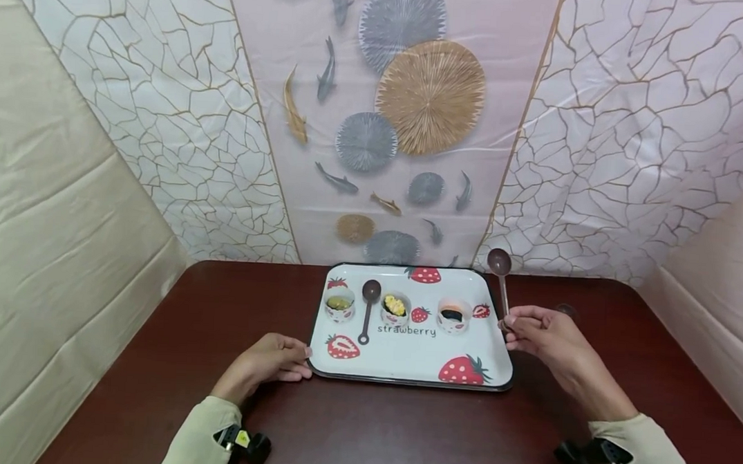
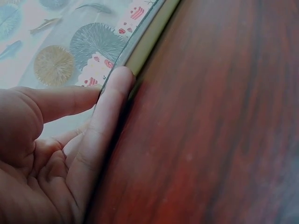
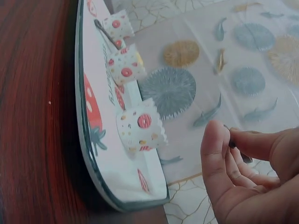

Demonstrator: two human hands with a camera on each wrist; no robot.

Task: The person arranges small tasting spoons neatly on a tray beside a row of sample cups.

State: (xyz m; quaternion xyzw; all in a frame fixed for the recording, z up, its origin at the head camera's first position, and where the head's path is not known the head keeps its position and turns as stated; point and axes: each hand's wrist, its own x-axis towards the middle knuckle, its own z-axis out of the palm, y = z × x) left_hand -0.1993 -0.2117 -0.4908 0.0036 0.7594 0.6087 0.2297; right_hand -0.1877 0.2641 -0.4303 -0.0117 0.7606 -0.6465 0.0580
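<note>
My right hand (image 1: 547, 340) pinches the handle end of a brown spoon (image 1: 499, 262), its bowl raised, beside the right edge of a white strawberry-print tray (image 1: 397, 363). At the tray's front left corner, my left hand (image 1: 272, 358) grips the rim between thumb and fingers; in the left wrist view the index finger (image 2: 105, 116) lies along the outer side. Three small printed paper cups stand on the tray: a left cup (image 1: 339, 314) with greenish contents, a middle cup (image 1: 395, 320) with yellow pieces, a right cup (image 1: 452, 325) with dark contents. Another brown spoon (image 1: 367, 315) lies between the left and middle cups.
The tray sits at the back of a dark red-brown wooden table (image 1: 394, 434). Behind it rises a patterned cloth backdrop (image 1: 398, 191), with a padded beige panel (image 1: 66, 246) on the left. A small dark round thing (image 1: 566, 310) is just behind my right hand.
</note>
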